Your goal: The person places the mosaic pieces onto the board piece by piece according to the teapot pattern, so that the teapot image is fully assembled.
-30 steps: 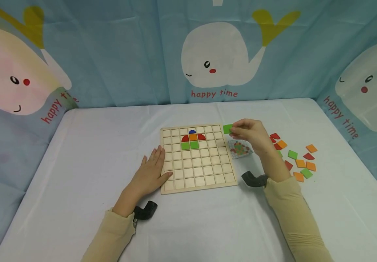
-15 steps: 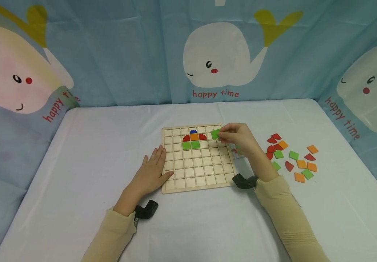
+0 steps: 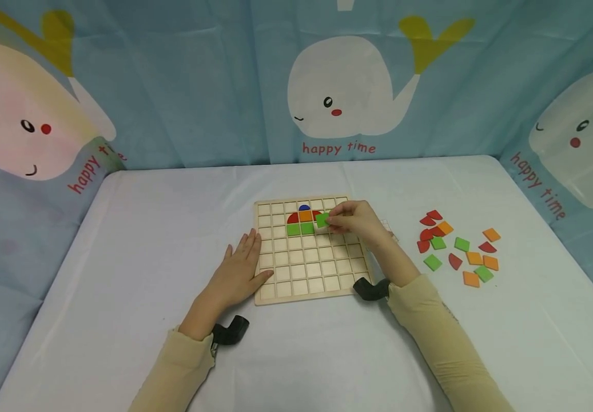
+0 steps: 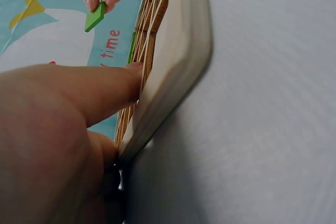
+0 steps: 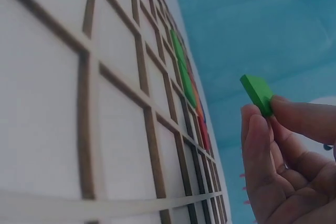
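A wooden grid board [image 3: 296, 270] lies on the white table. Set in its upper cells are a blue half-round piece [image 3: 304, 208], an orange square [image 3: 305, 216], red rounded pieces [image 3: 293, 218] on both sides of it, and two green squares [image 3: 293, 229] below. Between thumb and fingertips my right hand [image 3: 360, 222] pinches a green square tile [image 5: 257, 94], held above the board just right of the placed green squares. My left hand [image 3: 235, 270] rests on the board's left edge, thumb over its lower left cells and fingers straight.
Loose red, orange and green pieces [image 3: 462, 244] lie scattered on the table to the right. A printed pattern card [image 3: 391, 230] beside the board is mostly covered by my right hand. A blue whale-print curtain [image 3: 193, 86] hangs behind the table.
My right hand has carried the green tile leftward from beyond the board's upper right corner to above the cells beside the placed green squares. The left hand has stayed on the board's edge.
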`<state>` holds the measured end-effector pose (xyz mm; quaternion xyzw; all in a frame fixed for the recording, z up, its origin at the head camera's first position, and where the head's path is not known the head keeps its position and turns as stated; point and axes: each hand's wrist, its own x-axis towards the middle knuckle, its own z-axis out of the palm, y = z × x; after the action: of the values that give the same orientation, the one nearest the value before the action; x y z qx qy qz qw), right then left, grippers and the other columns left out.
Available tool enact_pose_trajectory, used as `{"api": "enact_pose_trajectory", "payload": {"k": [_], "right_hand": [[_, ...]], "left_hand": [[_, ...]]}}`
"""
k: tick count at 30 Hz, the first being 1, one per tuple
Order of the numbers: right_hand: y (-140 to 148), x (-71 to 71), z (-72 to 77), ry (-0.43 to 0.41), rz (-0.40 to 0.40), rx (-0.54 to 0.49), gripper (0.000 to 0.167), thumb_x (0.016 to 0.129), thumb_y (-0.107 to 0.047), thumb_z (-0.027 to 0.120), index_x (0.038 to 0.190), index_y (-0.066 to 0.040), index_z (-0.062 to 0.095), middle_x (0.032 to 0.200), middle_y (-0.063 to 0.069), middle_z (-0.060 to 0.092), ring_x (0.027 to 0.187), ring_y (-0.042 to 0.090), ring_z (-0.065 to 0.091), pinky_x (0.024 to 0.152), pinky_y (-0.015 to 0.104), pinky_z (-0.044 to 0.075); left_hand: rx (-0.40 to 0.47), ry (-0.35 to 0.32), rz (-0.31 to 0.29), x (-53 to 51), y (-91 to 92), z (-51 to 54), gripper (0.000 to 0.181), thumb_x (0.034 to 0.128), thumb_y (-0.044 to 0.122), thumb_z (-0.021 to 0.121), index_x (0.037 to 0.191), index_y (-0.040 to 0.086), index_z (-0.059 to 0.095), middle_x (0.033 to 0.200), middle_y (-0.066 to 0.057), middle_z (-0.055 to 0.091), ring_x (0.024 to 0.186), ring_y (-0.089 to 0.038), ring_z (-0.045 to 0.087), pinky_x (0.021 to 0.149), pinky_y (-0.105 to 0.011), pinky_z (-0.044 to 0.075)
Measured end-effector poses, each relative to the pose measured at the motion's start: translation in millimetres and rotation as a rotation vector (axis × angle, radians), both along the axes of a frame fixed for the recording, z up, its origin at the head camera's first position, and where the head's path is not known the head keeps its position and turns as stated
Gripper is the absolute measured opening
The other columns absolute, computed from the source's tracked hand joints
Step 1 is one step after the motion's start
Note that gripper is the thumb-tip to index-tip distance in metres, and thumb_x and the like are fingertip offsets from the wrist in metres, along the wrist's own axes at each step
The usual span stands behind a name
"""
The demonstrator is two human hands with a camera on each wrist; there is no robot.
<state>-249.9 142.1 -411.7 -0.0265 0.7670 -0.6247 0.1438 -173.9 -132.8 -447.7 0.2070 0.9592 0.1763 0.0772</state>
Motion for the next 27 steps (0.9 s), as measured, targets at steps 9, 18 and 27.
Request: {"api": "enact_pose_trajectory", "payload": {"k": [9,18,27], "right_hand": [[0,-0.8,-3.7,0.006,0.006,0.032,0.014,0.088,0.001,0.061,0.097,0.011,0.06,0.081,0.009,0.068,0.068,0.012,0.066,0.065,0.026,0.055],[0,-2.2,-7.5,-0.023,-0.018,0.024,0.012,0.088,0.002,0.062,0.095,0.011,0.061,0.086,0.018,0.068,0.067,0.015,0.066,0.065,0.027,0.055],[-2,-5.6,-14.9,-0.105,-0.049,0.019,0.014,0.086,0.0,0.065,0.094,0.012,0.062,0.074,0.011,0.068,0.06,0.014,0.066,0.058,0.023,0.054]], "left_hand": [[-0.005,-0.001,0.004,-0.2,0.9,-0.8,0.08,0.0951,0.037,0.053,0.146,-0.01,0.014,0.154,-0.023,0.008,0.142,-0.037,0.008,0.109,-0.06,0.01],[0.006,-0.008,0.01,-0.1,1.5,0.7,0.079,0.0952,0.036,0.053,0.146,-0.01,0.014,0.154,-0.023,0.008,0.142,-0.037,0.008,0.109,-0.06,0.01],[-0.001,-0.014,0.011,-0.1,1.7,1.0,0.079,0.0949,0.036,0.054,0.146,-0.011,0.014,0.154,-0.024,0.009,0.141,-0.038,0.008,0.109,-0.06,0.01]]}}
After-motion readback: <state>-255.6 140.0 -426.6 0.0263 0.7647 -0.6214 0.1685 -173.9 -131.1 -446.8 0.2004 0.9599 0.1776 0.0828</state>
